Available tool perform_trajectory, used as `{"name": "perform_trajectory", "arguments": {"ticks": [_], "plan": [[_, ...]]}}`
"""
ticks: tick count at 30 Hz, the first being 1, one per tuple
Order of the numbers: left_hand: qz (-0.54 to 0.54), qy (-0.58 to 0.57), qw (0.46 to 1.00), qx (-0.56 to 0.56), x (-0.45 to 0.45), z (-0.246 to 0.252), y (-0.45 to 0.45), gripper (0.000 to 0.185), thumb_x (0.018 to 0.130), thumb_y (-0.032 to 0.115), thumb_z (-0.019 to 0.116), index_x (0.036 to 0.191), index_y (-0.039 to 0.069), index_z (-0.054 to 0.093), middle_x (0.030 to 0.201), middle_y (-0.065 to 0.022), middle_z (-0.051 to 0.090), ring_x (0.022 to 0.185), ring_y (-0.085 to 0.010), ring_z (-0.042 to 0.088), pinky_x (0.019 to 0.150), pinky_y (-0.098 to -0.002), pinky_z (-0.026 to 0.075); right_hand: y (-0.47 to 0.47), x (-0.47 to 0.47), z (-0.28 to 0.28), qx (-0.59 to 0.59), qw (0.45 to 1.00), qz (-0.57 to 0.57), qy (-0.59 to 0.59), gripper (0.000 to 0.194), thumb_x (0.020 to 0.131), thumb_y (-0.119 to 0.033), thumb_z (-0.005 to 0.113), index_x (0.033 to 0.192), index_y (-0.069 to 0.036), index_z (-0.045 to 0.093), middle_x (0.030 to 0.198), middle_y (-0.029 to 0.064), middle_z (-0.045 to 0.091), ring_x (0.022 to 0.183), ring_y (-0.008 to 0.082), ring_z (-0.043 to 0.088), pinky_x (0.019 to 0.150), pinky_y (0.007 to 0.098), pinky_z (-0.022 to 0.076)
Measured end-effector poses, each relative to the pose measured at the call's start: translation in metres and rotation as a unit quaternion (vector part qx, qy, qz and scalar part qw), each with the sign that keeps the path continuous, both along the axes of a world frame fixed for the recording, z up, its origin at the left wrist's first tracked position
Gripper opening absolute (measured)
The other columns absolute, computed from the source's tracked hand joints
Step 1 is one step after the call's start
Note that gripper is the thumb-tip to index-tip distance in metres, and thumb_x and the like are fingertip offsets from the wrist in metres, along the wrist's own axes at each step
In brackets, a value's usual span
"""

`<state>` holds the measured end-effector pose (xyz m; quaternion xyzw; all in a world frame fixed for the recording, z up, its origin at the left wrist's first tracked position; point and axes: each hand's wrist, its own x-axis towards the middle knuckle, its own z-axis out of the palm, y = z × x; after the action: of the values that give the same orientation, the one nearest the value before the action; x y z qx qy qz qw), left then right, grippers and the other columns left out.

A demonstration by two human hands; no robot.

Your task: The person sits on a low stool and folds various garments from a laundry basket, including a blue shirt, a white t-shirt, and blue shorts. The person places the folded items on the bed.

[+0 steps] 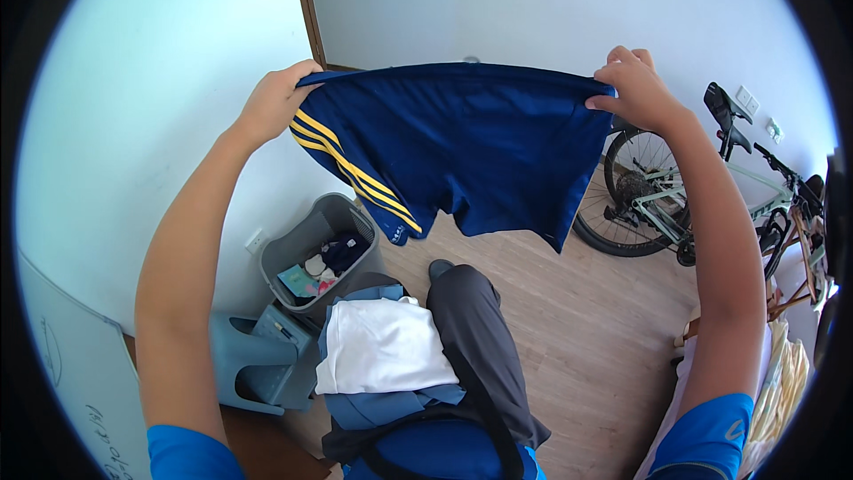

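A pair of navy blue shorts point(460, 140) with yellow side stripes hangs spread out in the air, its waistband stretched between my two hands. My left hand point(280, 100) pinches the waistband at its left end. At the right end, my right hand point(633, 90) grips the other corner of the waistband between thumb and fingers. Below, a folded white cloth garment point(383, 347) lies over a blue-grey one point(393, 407) on my lap. The back of the shorts is hidden from view.
A grey plastic basket point(270, 267) with clothes stands by the wall, next to blue-grey plastic stools point(250, 360). A bicycle point(656, 197) leans at the right. Yellowish fabric point(780, 380) lies at the lower right. A whiteboard point(73, 360) bearing writing is at the lower left.
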<state>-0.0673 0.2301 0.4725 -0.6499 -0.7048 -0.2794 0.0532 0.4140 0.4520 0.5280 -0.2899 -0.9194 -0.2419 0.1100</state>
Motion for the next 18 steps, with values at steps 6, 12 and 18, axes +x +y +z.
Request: {"name": "perform_trajectory", "arguments": {"ticks": [6,12,18], "plan": [[0.004,0.116,0.993,-0.007,-0.017,0.011,-0.008,0.015,0.109,0.013,0.06,0.107,0.004,0.071,0.097,-0.0109,0.068,0.089,-0.0261,0.066,0.085,-0.0363,0.053,0.002,-0.009,-0.006,-0.016,0.998,-0.054,-0.01,0.027,0.093,-0.022,0.08,0.11,-0.007,0.066,0.106,0.014,0.071,0.113,0.0331,0.061,0.104,0.0477,0.0449],[0.003,-0.022,0.998,0.056,-0.014,0.01,-0.011,0.01,0.107,0.013,0.062,0.107,0.006,0.07,0.096,-0.0069,0.069,0.091,-0.0209,0.066,0.089,-0.0333,0.053,0.002,-0.013,-0.009,-0.073,0.992,-0.069,0.082,0.029,0.094,-0.012,0.075,0.116,-0.007,0.057,0.109,0.0173,0.071,0.106,0.0419,0.067,0.092,0.0528,0.052],[-0.038,-0.234,0.971,-0.016,-0.017,0.011,-0.018,0.008,0.108,0.014,0.06,0.107,0.012,0.068,0.093,-0.0033,0.068,0.094,-0.0165,0.063,0.094,-0.0324,0.05,-0.007,-0.013,-0.022,-0.085,0.991,-0.05,0.091,0.029,0.09,-0.005,0.071,0.115,-0.005,0.056,0.114,0.017,0.069,0.109,0.0423,0.067,0.092,0.0524,0.0534]]}}
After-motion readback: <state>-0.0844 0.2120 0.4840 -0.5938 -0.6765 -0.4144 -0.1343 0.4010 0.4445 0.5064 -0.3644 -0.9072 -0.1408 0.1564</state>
